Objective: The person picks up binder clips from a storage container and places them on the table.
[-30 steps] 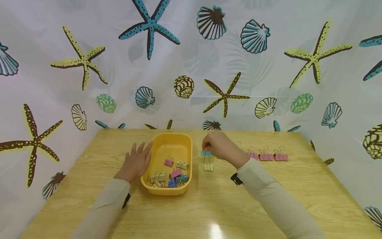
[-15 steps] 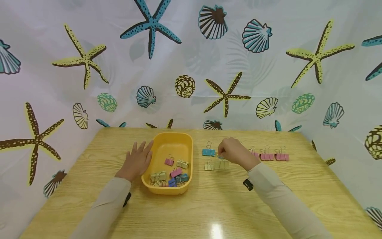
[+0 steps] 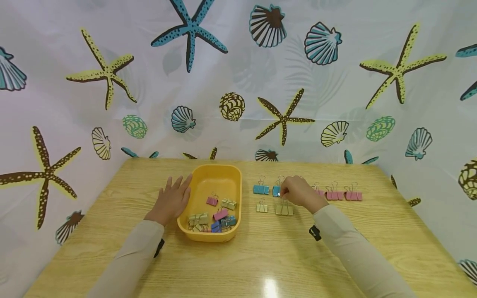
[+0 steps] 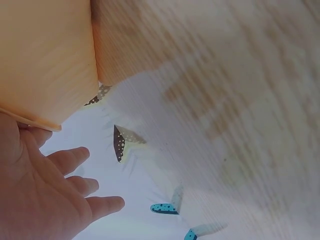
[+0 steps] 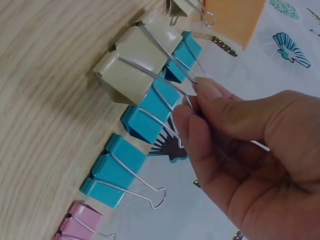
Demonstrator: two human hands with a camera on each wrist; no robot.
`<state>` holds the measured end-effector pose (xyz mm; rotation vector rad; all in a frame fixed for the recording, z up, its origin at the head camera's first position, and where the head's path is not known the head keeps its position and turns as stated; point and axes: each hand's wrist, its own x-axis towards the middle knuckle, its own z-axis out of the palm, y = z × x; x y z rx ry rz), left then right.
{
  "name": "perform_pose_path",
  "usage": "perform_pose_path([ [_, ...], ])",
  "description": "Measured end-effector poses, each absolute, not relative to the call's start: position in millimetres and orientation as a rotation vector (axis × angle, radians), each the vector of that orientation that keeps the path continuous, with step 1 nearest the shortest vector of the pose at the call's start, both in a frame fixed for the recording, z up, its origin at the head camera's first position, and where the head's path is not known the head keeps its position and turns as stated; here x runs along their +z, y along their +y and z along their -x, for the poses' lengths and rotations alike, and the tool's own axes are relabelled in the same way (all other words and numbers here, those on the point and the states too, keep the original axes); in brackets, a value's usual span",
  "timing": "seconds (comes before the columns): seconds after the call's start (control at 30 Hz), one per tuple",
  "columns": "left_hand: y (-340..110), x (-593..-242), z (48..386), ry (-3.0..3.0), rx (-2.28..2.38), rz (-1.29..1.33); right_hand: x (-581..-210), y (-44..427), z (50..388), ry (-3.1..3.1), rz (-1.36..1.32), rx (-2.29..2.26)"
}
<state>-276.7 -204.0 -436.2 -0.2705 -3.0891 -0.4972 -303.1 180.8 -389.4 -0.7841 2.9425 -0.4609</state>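
Note:
My right hand [image 3: 301, 193] pinches the wire handles of a pale yellow binder clip [image 3: 284, 210]. In the right wrist view this binder clip [image 5: 142, 57] stands jaw-down, in front of the teal binder clips [image 5: 119, 167]; thumb and fingertips are on its wires. A smaller cream binder clip [image 3: 262, 208] stands to its left. My left hand [image 3: 169, 203] lies against the left side of the yellow tray [image 3: 212, 237], fingers straight and spread. In the left wrist view the tray's wall [image 4: 45, 60] touches the hand near the thumb.
Pink, cream, blue and teal binder clips [image 3: 220, 215] lie loose in the tray. Behind the held clip runs a row with teal clips [image 3: 261, 189] at left and pink clips [image 3: 353, 196] at right. A patterned cloth [image 3: 231, 62] rises behind the wooden table [image 3: 231, 269].
My right hand has moved right and slightly down with the pale yellow binder clip, from above the small cream clip to its right side. The left hand stays at the tray.

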Motion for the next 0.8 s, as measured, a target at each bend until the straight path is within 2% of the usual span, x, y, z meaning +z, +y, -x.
perform_pose_path([
  [0.8,-203.7,-433.3,276.4,-3.086,-0.539,0.289,-394.0,175.8,309.3,2.95,0.719,-0.446],
])
